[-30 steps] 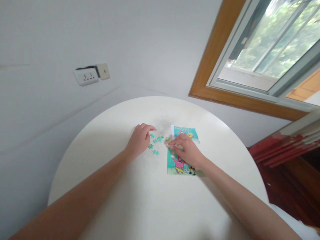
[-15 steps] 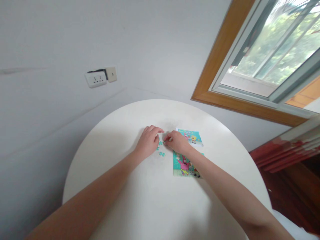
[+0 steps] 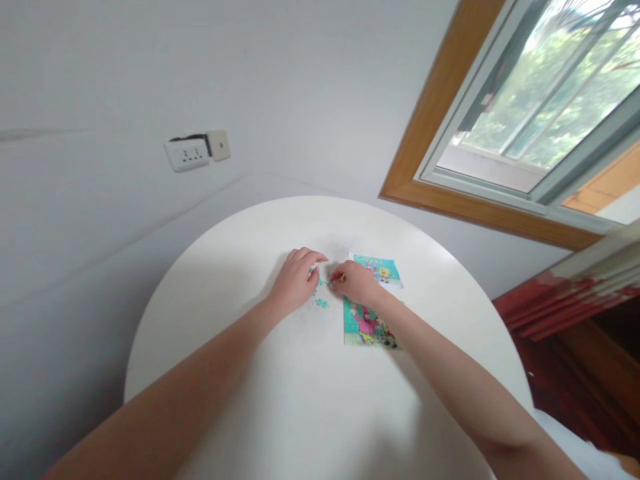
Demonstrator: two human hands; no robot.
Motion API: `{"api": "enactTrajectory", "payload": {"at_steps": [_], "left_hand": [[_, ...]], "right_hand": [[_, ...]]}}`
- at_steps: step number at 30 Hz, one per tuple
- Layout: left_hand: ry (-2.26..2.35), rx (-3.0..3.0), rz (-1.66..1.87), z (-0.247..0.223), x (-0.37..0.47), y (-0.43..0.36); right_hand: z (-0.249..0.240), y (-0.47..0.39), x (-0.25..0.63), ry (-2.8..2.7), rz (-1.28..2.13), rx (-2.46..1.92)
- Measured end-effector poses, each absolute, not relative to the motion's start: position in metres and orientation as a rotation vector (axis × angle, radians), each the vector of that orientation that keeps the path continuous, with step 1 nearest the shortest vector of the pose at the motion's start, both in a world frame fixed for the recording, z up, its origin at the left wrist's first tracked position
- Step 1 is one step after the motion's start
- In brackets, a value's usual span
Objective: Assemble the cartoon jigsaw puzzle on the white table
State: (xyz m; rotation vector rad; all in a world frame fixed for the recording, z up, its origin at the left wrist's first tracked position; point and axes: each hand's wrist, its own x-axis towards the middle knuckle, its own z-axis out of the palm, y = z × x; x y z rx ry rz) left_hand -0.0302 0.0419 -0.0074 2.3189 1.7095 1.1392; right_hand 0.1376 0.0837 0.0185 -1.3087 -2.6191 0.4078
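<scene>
Several loose teal puzzle pieces (image 3: 321, 303) lie on the white table between my hands. My left hand (image 3: 297, 277) rests on the tabletop just left of them, its thumb apart from its curved fingers, and some pieces are partly hidden by it. Thumb and fingers of my right hand (image 3: 356, 281) pinch a small puzzle piece (image 3: 331, 284) just right of the loose ones. Under my right wrist lies a jigsaw puzzle (image 3: 366, 325) with pink and yellow cartoon figures on teal, partly covered by the forearm. Behind that hand is a picture card (image 3: 384, 269) in similar colours.
The round white table (image 3: 225, 373) stands close to a pale wall (image 3: 310, 93) with a power socket (image 3: 188, 155). A wood-framed window (image 3: 420, 193) is at the upper right, and a red patterned curtain (image 3: 540, 303) hangs right of the table.
The camera view has shifted slightly. My right fingers have turned a little around the puzzle piece, which shows more now. My left hand has stayed nearly in place.
</scene>
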Motion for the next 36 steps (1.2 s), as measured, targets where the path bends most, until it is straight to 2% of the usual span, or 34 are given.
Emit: {"api": "enactTrajectory", "payload": {"at_steps": [8,14,19,21,28,36], "left_hand": [[1.694,2.340,1.142,-0.008,-0.031,0.044],[1.641,2.394,1.112,-0.010,-0.030,0.045],[1.542,2.468,1.069,-0.005,-0.019,0.038],[1.470,2.511,1.036,-0.002,-0.013,0.033],[1.246,2.578,0.884,-0.003,0.006,0.018],[1.259,2.586,0.847,-0.011,0.006,0.021]], "right_hand": [[0.031,0.096,0.151,-2.534,0.707,-1.197],[0.047,0.097,0.229,-2.151,1.083,-1.102],[0.037,0.064,0.287,-2.068,1.039,-1.252],[0.032,0.054,0.297,-2.017,1.119,-1.308],[0.019,0.053,0.299,-1.894,1.313,-1.359],[0.003,0.054,0.296,-1.763,1.392,-1.257]]}}
